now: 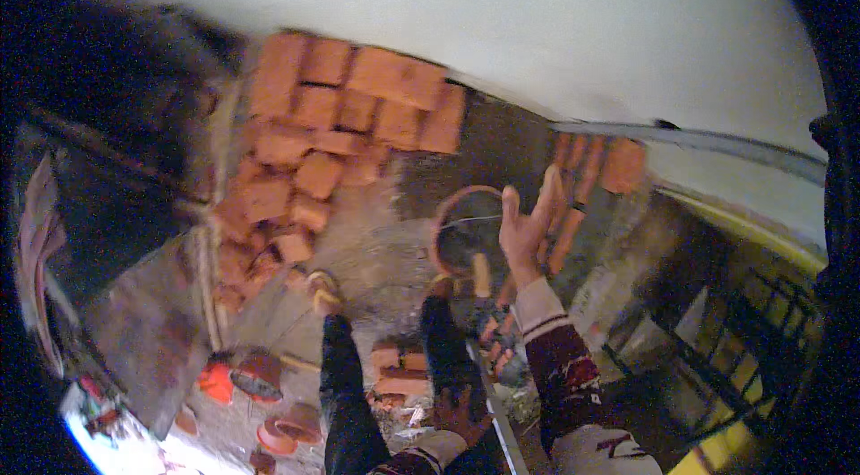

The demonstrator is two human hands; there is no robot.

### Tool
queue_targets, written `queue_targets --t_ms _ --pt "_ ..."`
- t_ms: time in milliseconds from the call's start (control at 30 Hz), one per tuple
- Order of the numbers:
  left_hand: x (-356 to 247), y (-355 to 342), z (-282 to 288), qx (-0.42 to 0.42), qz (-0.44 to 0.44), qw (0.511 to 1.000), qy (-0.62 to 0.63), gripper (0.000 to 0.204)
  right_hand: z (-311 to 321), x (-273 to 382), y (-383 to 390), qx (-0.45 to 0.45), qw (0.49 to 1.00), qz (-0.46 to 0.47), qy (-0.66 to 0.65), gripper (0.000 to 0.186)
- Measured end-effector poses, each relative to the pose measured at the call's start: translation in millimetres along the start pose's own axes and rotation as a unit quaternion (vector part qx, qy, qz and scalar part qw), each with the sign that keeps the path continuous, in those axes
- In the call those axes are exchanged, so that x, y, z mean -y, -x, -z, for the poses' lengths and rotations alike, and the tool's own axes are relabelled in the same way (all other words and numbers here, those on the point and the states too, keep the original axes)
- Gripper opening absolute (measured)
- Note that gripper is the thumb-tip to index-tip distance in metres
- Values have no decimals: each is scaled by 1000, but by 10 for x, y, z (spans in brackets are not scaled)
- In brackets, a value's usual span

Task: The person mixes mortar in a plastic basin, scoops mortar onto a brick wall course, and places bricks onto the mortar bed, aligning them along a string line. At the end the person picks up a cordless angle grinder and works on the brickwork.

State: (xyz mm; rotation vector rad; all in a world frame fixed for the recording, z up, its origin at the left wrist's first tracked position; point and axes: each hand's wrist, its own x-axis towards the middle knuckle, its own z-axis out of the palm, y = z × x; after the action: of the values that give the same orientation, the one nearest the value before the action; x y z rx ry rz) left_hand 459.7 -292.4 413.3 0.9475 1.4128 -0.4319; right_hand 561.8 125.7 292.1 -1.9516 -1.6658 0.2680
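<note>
The one head-worn fisheye view looks down — hands (pixel 528 237) nearer, floor (pixel 367 246) farther below.

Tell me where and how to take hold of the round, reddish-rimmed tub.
Probably grip the round tub by its left rim, coming from above and the left: that curved edge shows clear, while a foot and a tan block crowd the near side.

Pale wall (pixel 502 27) across top — dusty brown floor (pixel 363 242) below — bright light (pixel 193 454) at lower left
</note>
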Motion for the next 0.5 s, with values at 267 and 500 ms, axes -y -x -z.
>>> queue_targets --t_ms 267,500 --pt "2047 57 797 -60 -4 996 71 91 -1717 1570 1347 284 938 90 -178 65" --pt "2620 334 905 -179 167 969 35 102 -2871 2498 1552 435 873 222 -17 102"
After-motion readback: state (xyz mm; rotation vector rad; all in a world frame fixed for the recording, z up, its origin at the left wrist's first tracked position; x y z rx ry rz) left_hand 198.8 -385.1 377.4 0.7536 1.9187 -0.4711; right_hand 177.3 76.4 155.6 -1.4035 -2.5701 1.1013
